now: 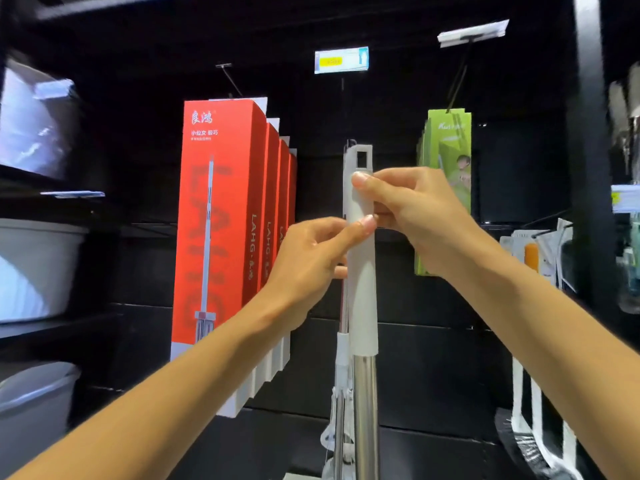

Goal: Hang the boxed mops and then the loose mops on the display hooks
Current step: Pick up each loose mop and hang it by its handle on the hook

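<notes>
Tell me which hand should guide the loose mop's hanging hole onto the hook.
Right hand, probably: it pinches the white mop handle just below the hanging hole. The left hand grips lower.

Both hands up at the loose mop [362,271], handle upright, centre of the display. My right hand [412,216] pinches its white grip just under the hanging hole; left hand [311,258] pinches lower down. A second mop handle sits just behind. Red boxed mops [221,237] hang in a row to the left, green boxes [446,161] right. Price tag [341,60] overhead.
</notes>
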